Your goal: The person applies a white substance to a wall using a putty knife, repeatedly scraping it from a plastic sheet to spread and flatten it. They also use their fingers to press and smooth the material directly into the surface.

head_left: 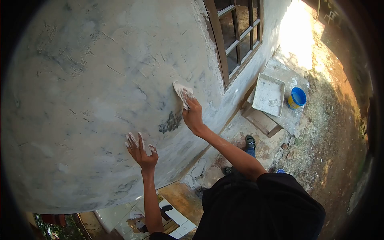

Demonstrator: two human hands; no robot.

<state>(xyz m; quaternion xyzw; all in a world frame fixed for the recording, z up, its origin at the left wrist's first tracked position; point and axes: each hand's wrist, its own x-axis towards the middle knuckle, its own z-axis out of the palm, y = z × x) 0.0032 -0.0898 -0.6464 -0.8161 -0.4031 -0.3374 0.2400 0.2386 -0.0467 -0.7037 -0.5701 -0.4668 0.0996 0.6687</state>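
Note:
My right hand (193, 117) is closed on a flat, putty-coated scraper (182, 91), its edge right at the wall (108, 96). White putty smears the fingers too, and covers so much of the tool that its bare surface is hidden. Lower and to the left, my left hand (143, 155) has its fingers spread, with putty on the fingertips, close against the wall. It holds nothing. Pale patches and scratches mark the wall, and a dark rough patch (170, 122) shows between the two hands.
A brown-framed window (221, 48) is set in the wall at upper right. Below it, a white putty-smeared tray (260, 94) rests on a low wooden stand (256, 120), beside a blue-rimmed bucket (297, 98). Rubble (286, 148) lies near my feet. White tiles (116, 216) are at lower left.

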